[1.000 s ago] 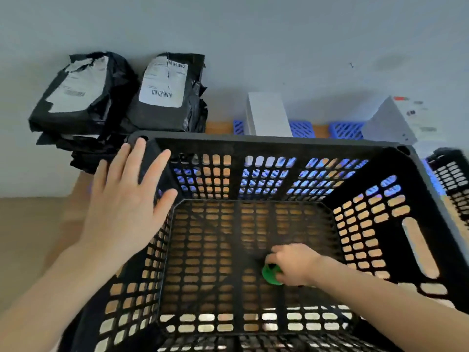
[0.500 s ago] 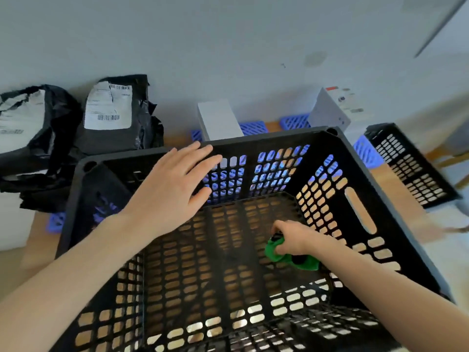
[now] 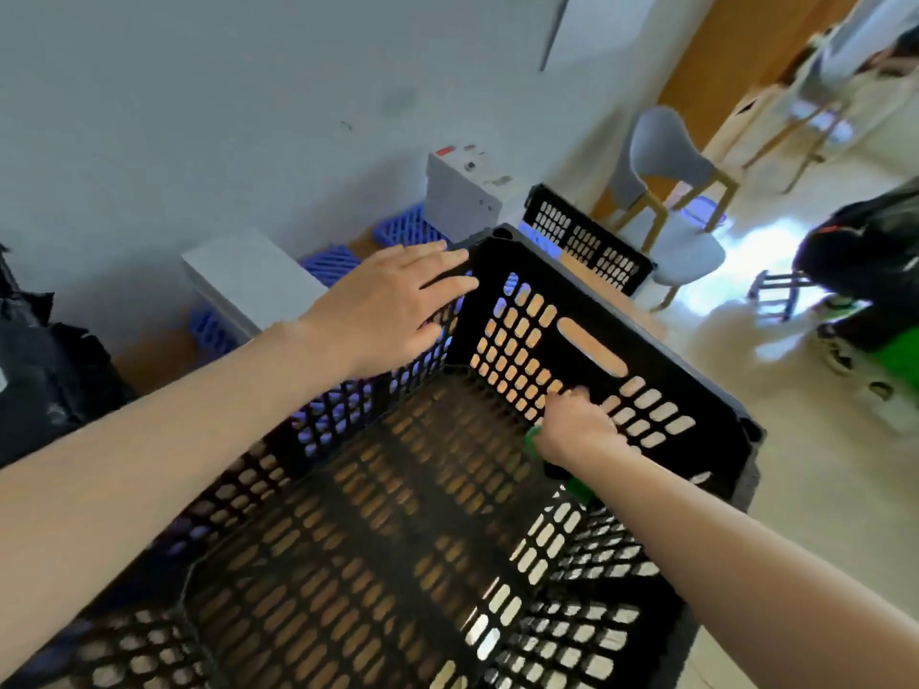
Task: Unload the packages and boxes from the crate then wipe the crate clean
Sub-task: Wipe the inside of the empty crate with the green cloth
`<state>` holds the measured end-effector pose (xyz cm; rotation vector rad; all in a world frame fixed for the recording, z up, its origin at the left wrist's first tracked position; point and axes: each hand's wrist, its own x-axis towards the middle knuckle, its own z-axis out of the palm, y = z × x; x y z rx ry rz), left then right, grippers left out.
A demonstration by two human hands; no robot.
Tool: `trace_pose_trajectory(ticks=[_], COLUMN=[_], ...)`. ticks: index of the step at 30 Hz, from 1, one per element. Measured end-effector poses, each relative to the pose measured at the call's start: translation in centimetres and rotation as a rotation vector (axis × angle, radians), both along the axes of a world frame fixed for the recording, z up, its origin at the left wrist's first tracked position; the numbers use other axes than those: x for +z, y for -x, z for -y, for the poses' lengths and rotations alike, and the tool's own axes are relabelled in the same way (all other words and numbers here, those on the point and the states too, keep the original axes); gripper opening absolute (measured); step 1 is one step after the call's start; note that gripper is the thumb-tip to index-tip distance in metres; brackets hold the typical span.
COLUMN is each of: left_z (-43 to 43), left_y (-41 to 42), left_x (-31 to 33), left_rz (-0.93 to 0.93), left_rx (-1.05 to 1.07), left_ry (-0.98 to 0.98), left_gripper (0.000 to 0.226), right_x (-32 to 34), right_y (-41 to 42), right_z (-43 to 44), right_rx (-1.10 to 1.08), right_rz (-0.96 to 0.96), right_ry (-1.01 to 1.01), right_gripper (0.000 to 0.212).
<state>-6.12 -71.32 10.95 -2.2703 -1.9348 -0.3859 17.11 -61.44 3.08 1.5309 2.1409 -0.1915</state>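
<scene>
A black slatted crate (image 3: 587, 310) fills the middle of the view, with nothing inside but my right hand. My left hand (image 3: 388, 300) lies with straight fingers on the far rim near the far right corner. Inside, my right hand (image 3: 577, 430) grips a green cloth (image 3: 579, 487) and presses it against the lower part of the right wall. Only small bits of the cloth show beside the hand and wrist. Black plastic packages (image 3: 45, 370) lie at the far left. Two white boxes (image 3: 248, 281) (image 3: 462, 186) stand behind the crate by the wall.
Blue plastic grids (image 3: 328, 261) lie under the white boxes. A second black crate (image 3: 587, 236) stands behind the right corner. Grey chairs (image 3: 666, 161) and a dark bag (image 3: 865, 251) are on the floor to the right. A grey wall closes the back.
The view has swung to the right. My left hand slid along the far rim to the right corner. My right hand moved with the cloth from the crate floor to the right wall.
</scene>
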Motion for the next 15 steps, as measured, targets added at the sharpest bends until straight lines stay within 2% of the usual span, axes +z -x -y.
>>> trace_pose_trajectory(ticks=[5, 9, 12, 15], left_z=[-2.7, -2.9, -2.6, -2.7], left_y=[0.4, 1.0, 1.0, 1.1], left_x=[-1.0, -1.8, -2.0, -2.1], left_rz=[-0.036, -0.052, 0.009, 0.074], left_rx=[-0.083, -0.107, -0.117, -0.151], left_ry=[0.087, 0.056, 0.043, 0.034], left_gripper=[0.059, 0.062, 0.062, 0.056], right_x=[-3.0, -5.9, -8.5, -11.4], right_y=[-0.7, -2.6, -3.5, -3.2], right_z=[2.6, 3.7, 4.9, 6.3], right_rx=[-0.266, -0.203, -0.420, -0.579], right_rz=[0.000, 0.110, -0.004, -0.120], right_ry=[-0.154, -0.241, -0.227, -0.304], right_gripper=[0.040, 0.039, 0.037, 0.034])
